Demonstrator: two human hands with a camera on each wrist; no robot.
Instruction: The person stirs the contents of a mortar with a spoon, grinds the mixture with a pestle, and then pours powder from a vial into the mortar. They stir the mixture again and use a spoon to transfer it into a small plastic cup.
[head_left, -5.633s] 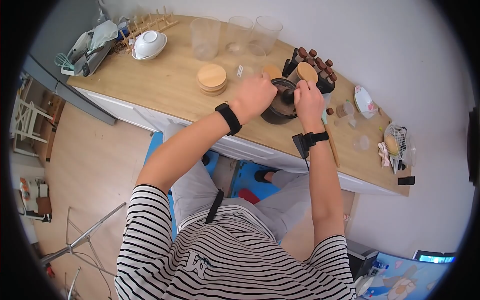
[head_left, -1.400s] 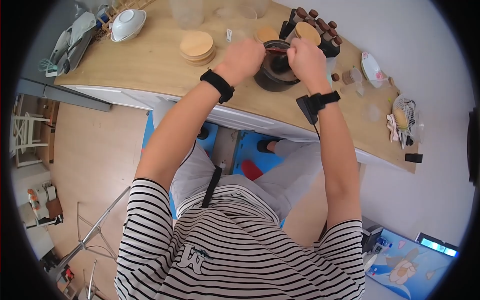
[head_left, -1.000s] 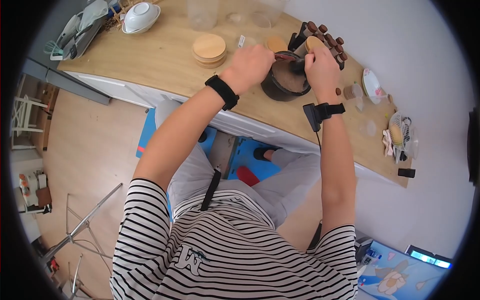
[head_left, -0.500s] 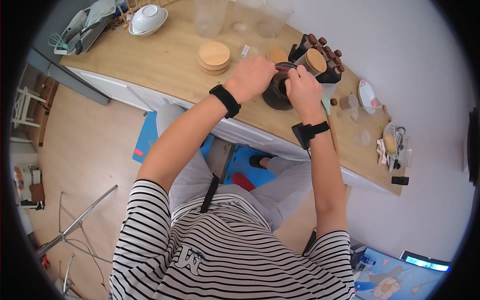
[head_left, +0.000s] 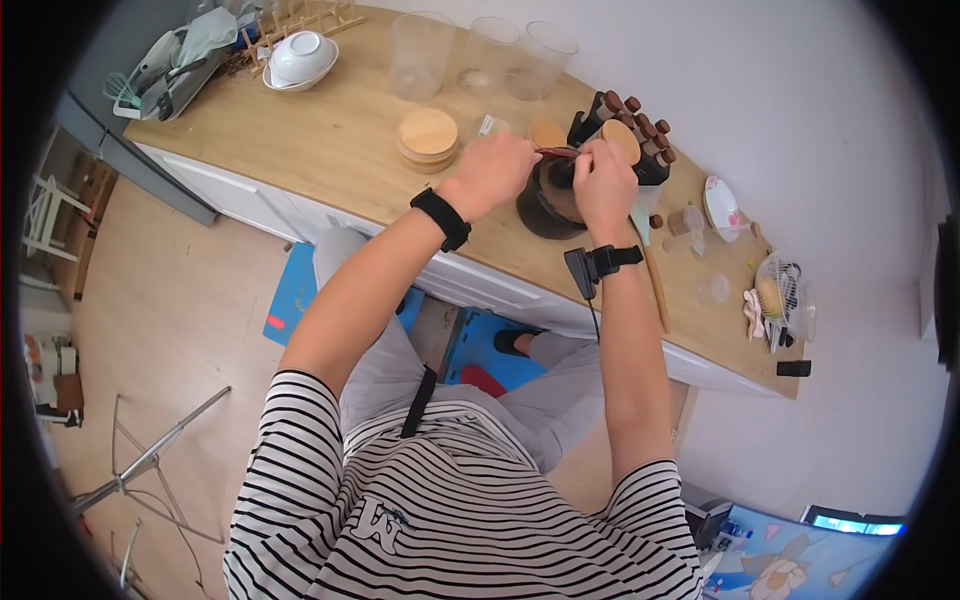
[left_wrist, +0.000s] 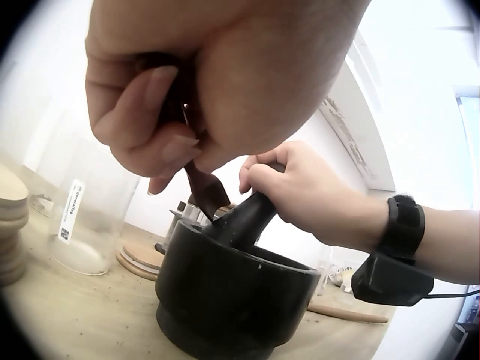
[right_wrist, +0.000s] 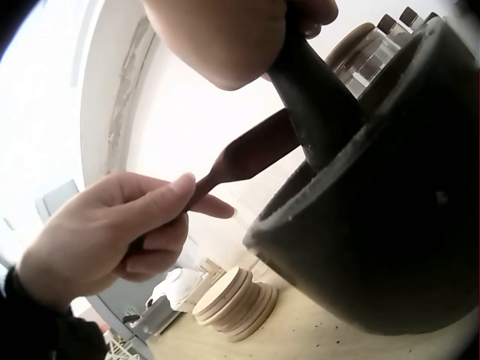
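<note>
A black mortar (head_left: 540,218) stands on the counter, with brown powder partly visible inside. My right hand (head_left: 606,188) grips the upper end of a black pestle (right_wrist: 311,105), whose lower end leans into the bowl. Between thumb and fingers, my left hand (head_left: 492,173) pinches the thin handle of a dark reddish-brown scoop (right_wrist: 259,150). The scoop's blade meets the pestle just over the mortar's rim, as the right wrist view shows. In the left wrist view, the left hand hangs above the mortar's near side and the pestle slants up to the right hand.
Wood-lidded jars (head_left: 428,140) stand left of the mortar, and a rack of cork-topped bottles (head_left: 640,135) behind it at right. Clear tall containers (head_left: 420,58) line the wall. A wooden-handled spatula (head_left: 655,285) lies right of the mortar. White bowls (head_left: 300,62) sit at far left.
Half a second ago the right hand sat closer to the left; now they are farther apart, with the scoop's blade showing between them. The head view has shifted slightly.
</note>
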